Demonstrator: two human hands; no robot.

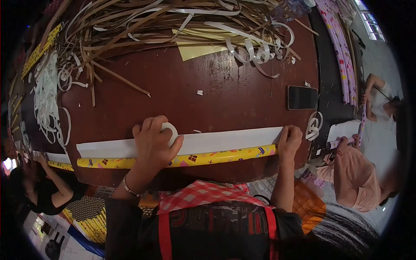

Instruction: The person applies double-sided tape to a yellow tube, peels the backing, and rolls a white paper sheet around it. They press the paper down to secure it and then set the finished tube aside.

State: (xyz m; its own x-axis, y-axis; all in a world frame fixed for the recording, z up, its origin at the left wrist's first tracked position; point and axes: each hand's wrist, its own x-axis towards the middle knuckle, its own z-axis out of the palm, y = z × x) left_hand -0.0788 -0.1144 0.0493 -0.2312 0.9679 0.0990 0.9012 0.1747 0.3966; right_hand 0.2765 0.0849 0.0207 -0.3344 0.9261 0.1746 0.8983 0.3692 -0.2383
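A yellow patterned roll of wrapping paper point(208, 158) lies across the near side of the table, its white underside point(225, 139) showing as a flat strip along the far edge. My left hand point(155, 141) is over the middle-left of this strip, with fingers and thumb curved round a white ring-shaped roll point(170, 130) that looks like tape. At the right end of the paper, my right hand point(289, 141) has its fingers closed on the edge. Its fingertips partly hide the paper's corner.
Brown and white paper strips point(143, 26) are heaped along the far side, with a yellow sheet point(199, 47) under them. A phone point(302, 97) lies at right. White strips point(45, 99) pile up at left. Co-workers sit at left point(47, 190) and right point(357, 173); pink rolls point(340, 52) lie beyond the phone.
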